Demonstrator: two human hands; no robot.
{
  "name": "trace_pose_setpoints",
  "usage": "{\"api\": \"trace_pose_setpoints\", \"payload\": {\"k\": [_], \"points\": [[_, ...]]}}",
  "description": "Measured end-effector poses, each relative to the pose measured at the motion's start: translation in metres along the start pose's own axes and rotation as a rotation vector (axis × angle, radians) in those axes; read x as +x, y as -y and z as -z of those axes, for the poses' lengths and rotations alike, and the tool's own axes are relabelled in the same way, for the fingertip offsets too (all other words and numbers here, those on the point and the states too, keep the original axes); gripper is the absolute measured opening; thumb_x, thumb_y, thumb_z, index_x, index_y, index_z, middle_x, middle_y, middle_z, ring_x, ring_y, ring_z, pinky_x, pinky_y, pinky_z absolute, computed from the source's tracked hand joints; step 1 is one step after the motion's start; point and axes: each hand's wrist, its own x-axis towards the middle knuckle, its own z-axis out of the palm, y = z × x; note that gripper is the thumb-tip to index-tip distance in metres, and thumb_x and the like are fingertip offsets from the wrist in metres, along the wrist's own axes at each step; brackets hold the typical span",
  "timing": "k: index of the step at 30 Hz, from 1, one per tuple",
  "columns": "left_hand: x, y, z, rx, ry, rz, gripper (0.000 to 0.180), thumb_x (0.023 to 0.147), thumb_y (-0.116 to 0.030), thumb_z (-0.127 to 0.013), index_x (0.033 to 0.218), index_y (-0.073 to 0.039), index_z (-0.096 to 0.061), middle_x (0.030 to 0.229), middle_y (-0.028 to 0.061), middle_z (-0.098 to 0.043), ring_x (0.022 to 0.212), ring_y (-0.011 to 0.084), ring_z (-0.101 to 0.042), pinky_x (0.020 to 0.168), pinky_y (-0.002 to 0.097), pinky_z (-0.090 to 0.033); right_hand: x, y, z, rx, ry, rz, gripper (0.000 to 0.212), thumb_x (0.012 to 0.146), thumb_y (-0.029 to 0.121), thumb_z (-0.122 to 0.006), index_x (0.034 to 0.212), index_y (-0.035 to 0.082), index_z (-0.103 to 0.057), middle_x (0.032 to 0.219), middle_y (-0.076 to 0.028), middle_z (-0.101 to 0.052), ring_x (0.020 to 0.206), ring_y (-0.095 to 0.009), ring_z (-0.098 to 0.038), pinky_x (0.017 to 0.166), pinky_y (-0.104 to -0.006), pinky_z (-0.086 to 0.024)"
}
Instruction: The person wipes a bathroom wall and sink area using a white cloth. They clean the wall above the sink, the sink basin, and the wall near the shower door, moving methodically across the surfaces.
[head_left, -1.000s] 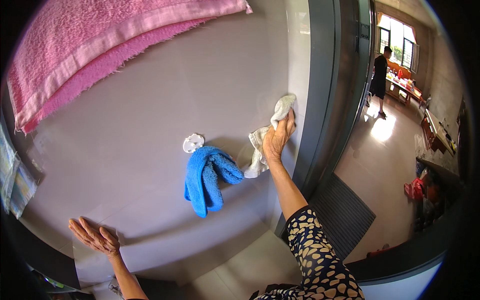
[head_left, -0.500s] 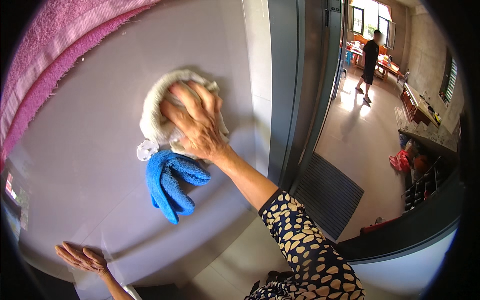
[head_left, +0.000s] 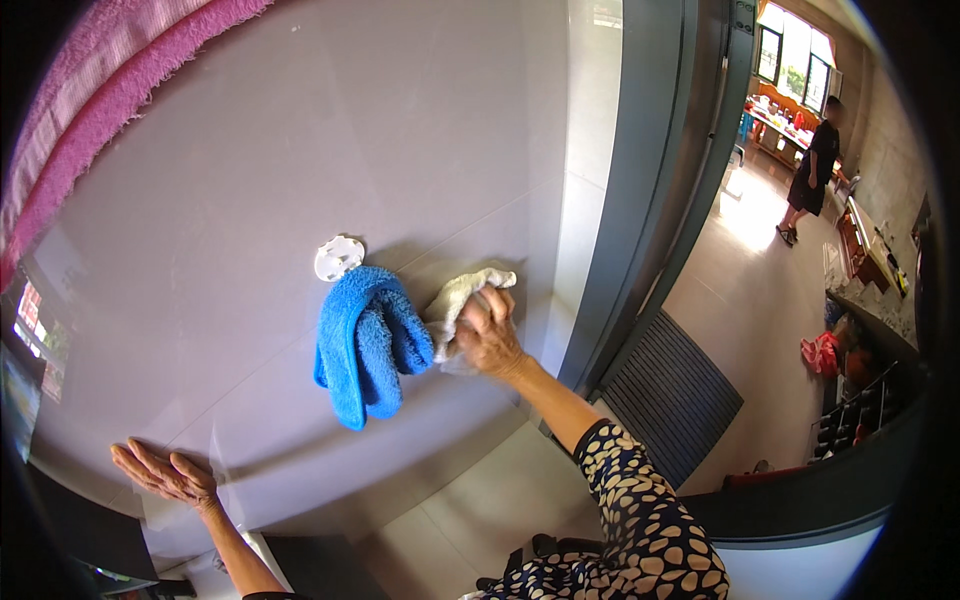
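My right hand (head_left: pixel 490 335) presses a crumpled cream cloth (head_left: pixel 455 305) against the grey tiled wall (head_left: pixel 250 200), its fingers curled over the fabric. Just left of it a folded blue towel (head_left: pixel 365 345) hangs below a round white wall hook (head_left: pixel 340 258); the cloth is close to the towel's right side, and whether they touch I cannot tell. Lower left, my left hand (head_left: pixel 165 475) lies flat with its fingers stretched out, holding nothing.
A pink towel (head_left: pixel 120 80) hangs at the upper left. On the right is a dark door frame (head_left: pixel 640 200), with a ridged mat (head_left: pixel 675 385) beyond its threshold. A person in dark clothes (head_left: pixel 815 165) stands in the far room. Red bags (head_left: pixel 820 352) lie by the far right wall.
My right hand has moved down and to the right with the cream cloth, from above the blue towel to beside it. The left hand stays flat. The view has shifted, and the person's position differs.
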Motion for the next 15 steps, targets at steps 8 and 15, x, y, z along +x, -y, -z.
{"api": "trace_pose_setpoints", "payload": {"k": [8,15], "points": [[-0.007,0.005,-0.005,-0.003,-0.002,0.01,0.058,0.098,-0.041,-0.028,0.136,0.001,-0.039,0.144,0.0208,-0.032,0.135,0.0369,-0.027,0.11,0.0472,-0.021,0.105,-0.05,0.02,0.062,-0.258,-0.218,0.045,0.076,0.011,-0.063,0.12,0.009,-0.057,0.138,-0.016,-0.038,0.125,-0.036,-0.032,0.101,-0.0474,-0.027],[0.003,-0.003,0.002,0.005,-0.014,-0.009,0.059,0.098,-0.042,-0.028,0.137,0.001,-0.038,0.145,0.0211,-0.029,0.135,0.0367,-0.027,0.109,0.0479,-0.021,0.063,-0.076,0.006,-0.013,-0.494,-0.643,0.041,0.084,0.01,-0.052,0.125,0.004,-0.052,0.138,-0.016,-0.04,0.123,-0.037,-0.037,0.103,-0.0464,-0.026]]}}
